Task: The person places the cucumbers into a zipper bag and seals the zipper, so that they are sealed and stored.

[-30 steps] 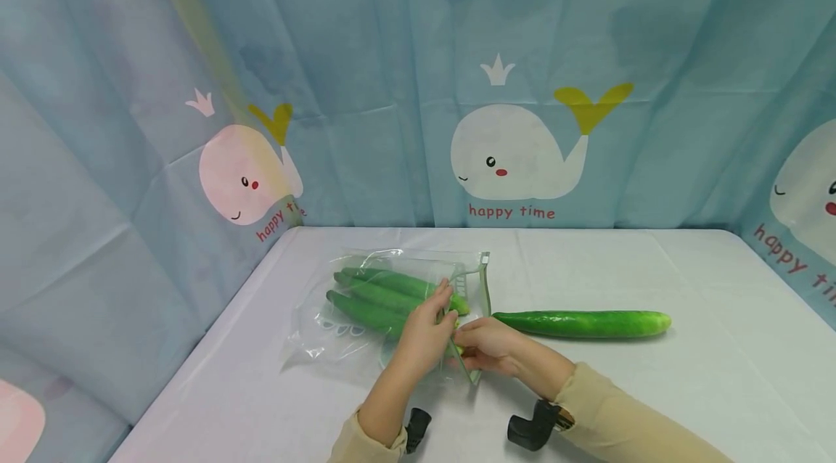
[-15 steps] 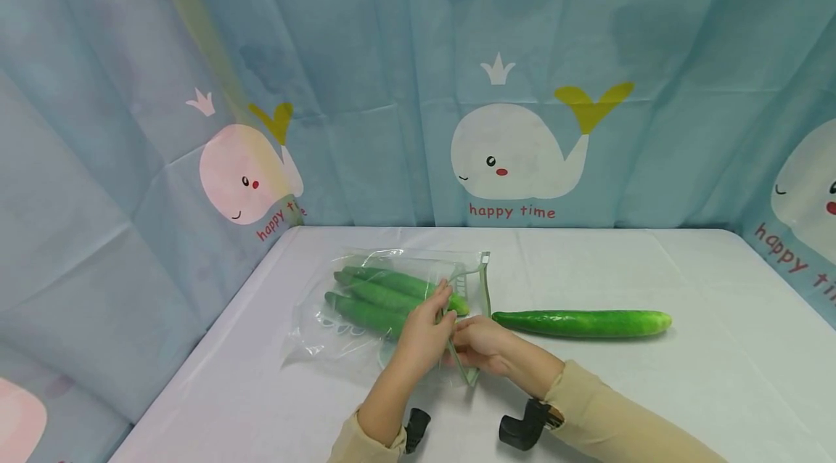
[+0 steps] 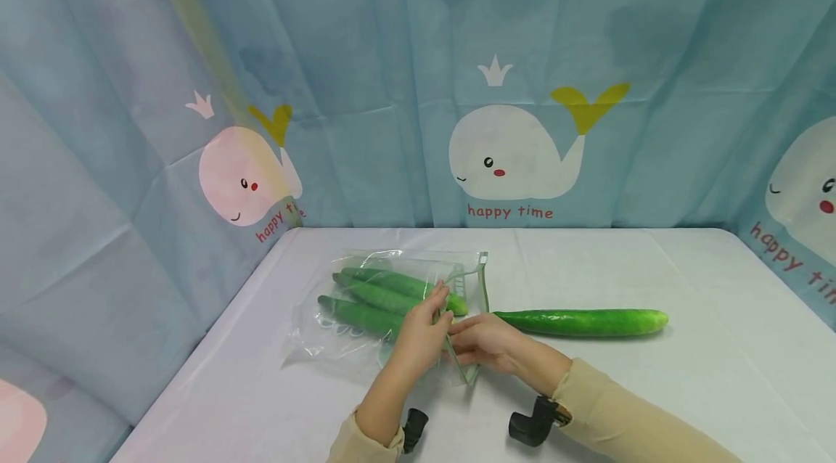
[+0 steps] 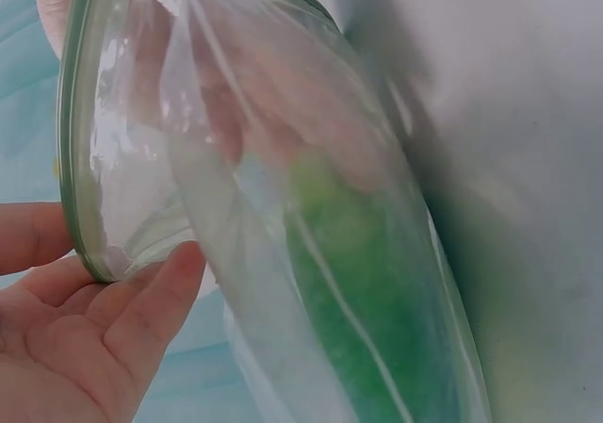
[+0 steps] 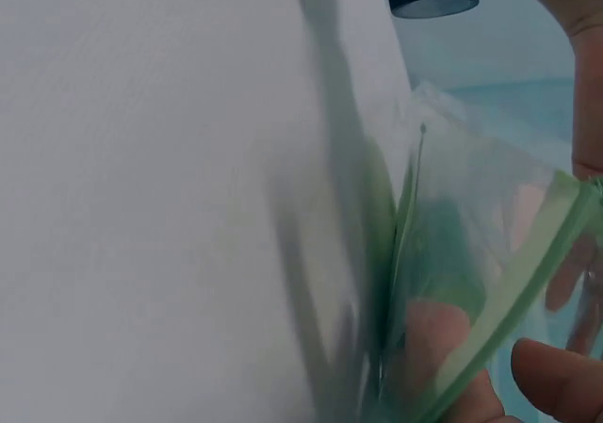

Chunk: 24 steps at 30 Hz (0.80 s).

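Note:
A clear zip bag (image 3: 302, 339) with a green-edged mouth lies on its side with several cucumbers (image 3: 362, 314) inside, tips toward the opening. My left hand (image 3: 418, 336) holds the mouth's edge; the left wrist view has its thumb and fingers (image 4: 174, 286) pinching the green strip. Reaching in through the mouth, my right hand (image 3: 490, 343) has its fingers at the end of the nearest cucumber (image 4: 349, 291), seen through the plastic. These fingers look fairly straight against the tip. Just right of the bag lies a loose cucumber (image 3: 588, 323).
A white-covered table (image 3: 653, 398) carries everything. Behind it hangs a blue curtain (image 3: 379, 158) printed with whales. Black wrist-worn pieces (image 3: 532, 423) stick out below both forearms.
The nearest cucumber has slid slightly left, deeper into the bag, with my right fingers at its end. My left hand has kept its place on the mouth.

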{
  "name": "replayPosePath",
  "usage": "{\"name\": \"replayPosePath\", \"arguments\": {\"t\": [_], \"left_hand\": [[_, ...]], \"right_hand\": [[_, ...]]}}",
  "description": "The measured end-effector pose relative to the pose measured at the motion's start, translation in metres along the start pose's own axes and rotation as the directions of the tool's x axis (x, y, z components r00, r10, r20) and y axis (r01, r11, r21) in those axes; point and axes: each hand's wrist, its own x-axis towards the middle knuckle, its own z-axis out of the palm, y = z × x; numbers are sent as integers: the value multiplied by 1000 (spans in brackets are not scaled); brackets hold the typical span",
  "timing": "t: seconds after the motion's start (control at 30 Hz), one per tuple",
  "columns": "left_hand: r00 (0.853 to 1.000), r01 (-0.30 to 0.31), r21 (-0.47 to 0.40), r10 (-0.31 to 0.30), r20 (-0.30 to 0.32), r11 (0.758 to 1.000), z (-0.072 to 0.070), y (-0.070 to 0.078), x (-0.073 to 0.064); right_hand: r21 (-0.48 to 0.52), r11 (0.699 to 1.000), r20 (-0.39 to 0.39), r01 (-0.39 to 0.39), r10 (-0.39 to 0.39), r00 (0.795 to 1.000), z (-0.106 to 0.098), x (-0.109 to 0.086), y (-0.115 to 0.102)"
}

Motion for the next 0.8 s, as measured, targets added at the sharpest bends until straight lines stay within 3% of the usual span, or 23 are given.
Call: {"name": "replayPosePath", "arguments": {"t": [0.23,0.43,0.63,0.8], "left_hand": [[999,-30,23,31,-14,999,2,-3,2],[999,-38,20,38,-27,999,3,-4,3],[999,-20,21,21,-24,1000,3,-2,3],[1000,-17,24,18,-22,1000,1,-3,1]], "right_hand": [[15,1000,-18,-14,14,1000,-19,-8,-3],[-24,1000,-17,20,-21,1000,-45,-22,-5],[-123,989,-37,75,-81,996,-75,-44,-7],[-257,958,-63,123,-144,988,-95,-59,-11]]}}
